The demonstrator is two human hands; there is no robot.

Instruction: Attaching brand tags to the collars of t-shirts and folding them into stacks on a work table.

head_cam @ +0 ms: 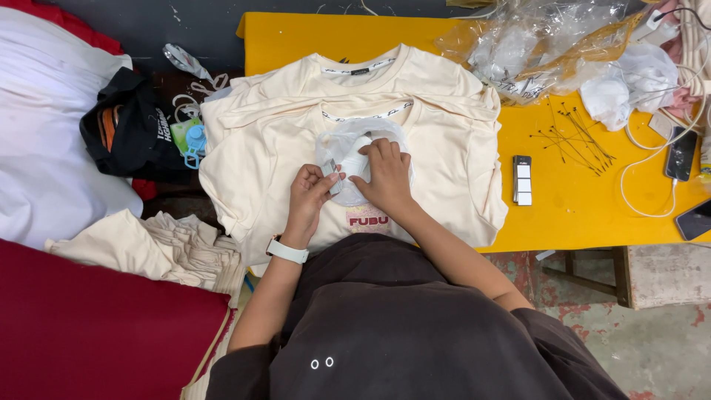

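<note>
Left hand (309,191): fingers pinched shut on a small grey tag (331,176), keeping it beside the bag's mouth.
Right hand (385,172): curled over the clear plastic bag (348,141), gripping it and pressing it flat so it stays put.
Bag: lying on the chest of the top cream T-shirt (444,163).
Shirts: stacked on the yellow table (578,200), collars away from the person.
Spare tags (522,180): at the right, within reach.

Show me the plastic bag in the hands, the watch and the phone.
Plastic bag (337,144), head view, upper left of bag.
Watch (286,252), head view, white strap.
Phone (681,154), head view, middle of the screen.
</note>
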